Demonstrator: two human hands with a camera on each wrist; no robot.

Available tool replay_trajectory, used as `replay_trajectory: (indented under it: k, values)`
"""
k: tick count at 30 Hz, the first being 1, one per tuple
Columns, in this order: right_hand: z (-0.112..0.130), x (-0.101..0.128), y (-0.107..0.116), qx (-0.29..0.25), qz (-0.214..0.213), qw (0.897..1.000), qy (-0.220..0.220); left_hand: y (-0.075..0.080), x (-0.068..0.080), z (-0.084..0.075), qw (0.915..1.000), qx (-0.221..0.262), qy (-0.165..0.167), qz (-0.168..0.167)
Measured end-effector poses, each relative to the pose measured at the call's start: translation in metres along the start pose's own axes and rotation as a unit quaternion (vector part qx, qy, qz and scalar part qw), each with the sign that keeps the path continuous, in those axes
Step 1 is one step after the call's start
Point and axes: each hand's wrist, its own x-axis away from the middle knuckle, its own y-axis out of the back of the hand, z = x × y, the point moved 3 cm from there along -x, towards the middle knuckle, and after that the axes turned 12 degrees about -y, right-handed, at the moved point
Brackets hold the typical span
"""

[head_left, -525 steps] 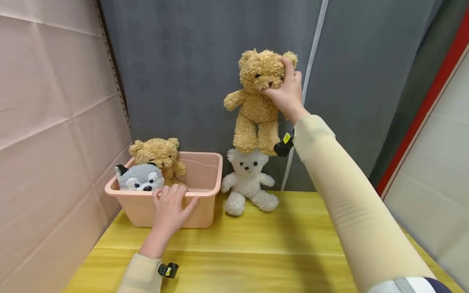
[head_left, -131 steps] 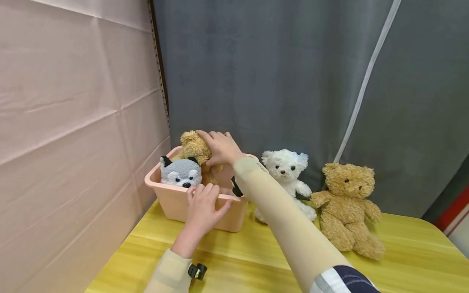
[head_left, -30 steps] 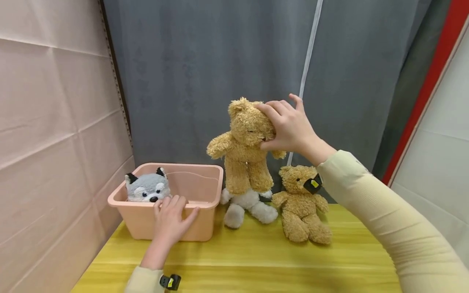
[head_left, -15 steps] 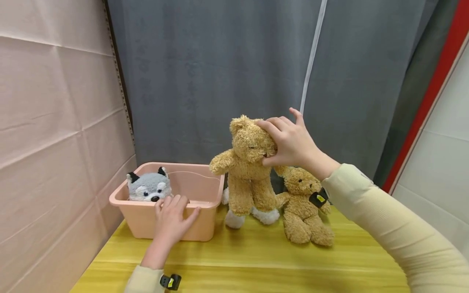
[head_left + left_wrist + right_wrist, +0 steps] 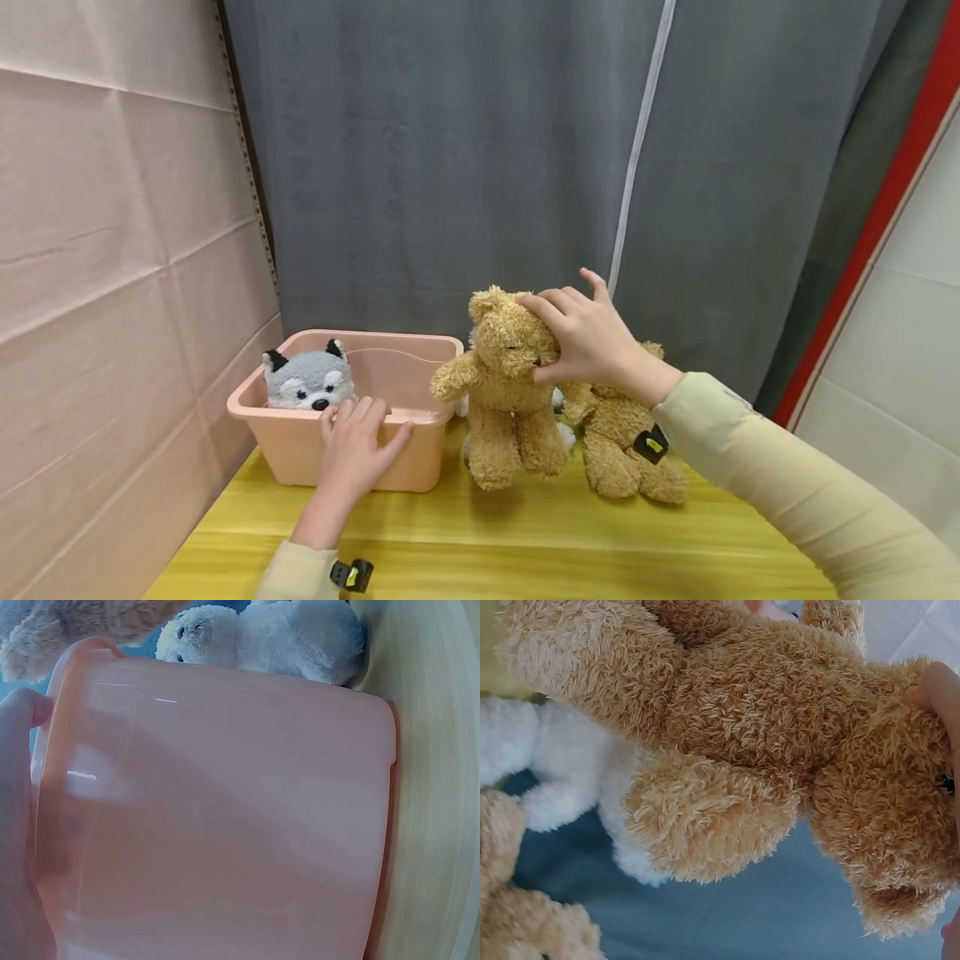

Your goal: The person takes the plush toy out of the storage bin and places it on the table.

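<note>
My right hand (image 5: pixel 588 337) holds a light-brown teddy bear (image 5: pixel 498 400) by its head, upright, its feet low over the wooden table; whether they touch is unclear. Most of a white teddy bear (image 5: pixel 270 637) is hidden behind it in the head view, but it shows in the left wrist view. My left hand (image 5: pixel 356 442) grips the front rim of a pink plastic bin (image 5: pixel 412 417), fingers hooked over it. Inside sits a grey-and-white husky plush (image 5: pixel 307 381). A second brown teddy bear (image 5: pixel 611 458) sits on the right, partly behind my right wrist.
The yellow wooden table (image 5: pixel 480 533) extends in front of the bin and bears. A grey curtain (image 5: pixel 435 167) hangs behind them. Pale cloth (image 5: pixel 112 292) covers the left side, and a white panel (image 5: pixel 892 375) stands on the right.
My right hand has lowered the held teddy bear in front of the white one; earlier that bear was in the bin. The other brown bear went from my right hand to the table before that.
</note>
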Motion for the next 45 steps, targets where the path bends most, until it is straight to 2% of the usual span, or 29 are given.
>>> replay_trajectory:
  k: [6,13,19,25,27,33,39,45]
  values:
    - [0.004,0.016,-0.014,0.002,0.027,1.0,-0.008,0.002,0.002,-0.003,0.9999,0.004,0.008,0.008]
    - [0.006,0.04,-0.031,0.005,0.046,0.999,-0.028,0.002,0.001,-0.004,1.0,0.005,0.001,-0.005]
    - [0.015,0.063,-0.054,0.001,0.099,0.994,-0.041,0.003,0.002,-0.003,0.9999,0.006,-0.002,-0.01]
    - [0.024,0.071,-0.066,-0.02,0.12,0.991,-0.047,0.005,0.007,-0.003,0.9999,0.005,0.001,-0.009]
    - [0.025,0.072,-0.069,-0.025,0.139,0.988,-0.054,0.006,0.007,-0.002,0.9999,0.003,0.001,-0.011]
    - [0.029,0.083,-0.077,-0.044,0.224,0.97,-0.082,0.008,0.004,-0.002,0.9999,0.001,-0.001,-0.01]
    - [0.032,0.088,-0.082,-0.071,0.277,0.952,-0.108,0.008,0.002,-0.002,1.0,0.001,-0.004,-0.008]
    - [0.021,0.084,-0.089,-0.149,0.335,0.914,-0.172,0.008,0.003,-0.002,0.9999,-0.002,-0.004,-0.014]
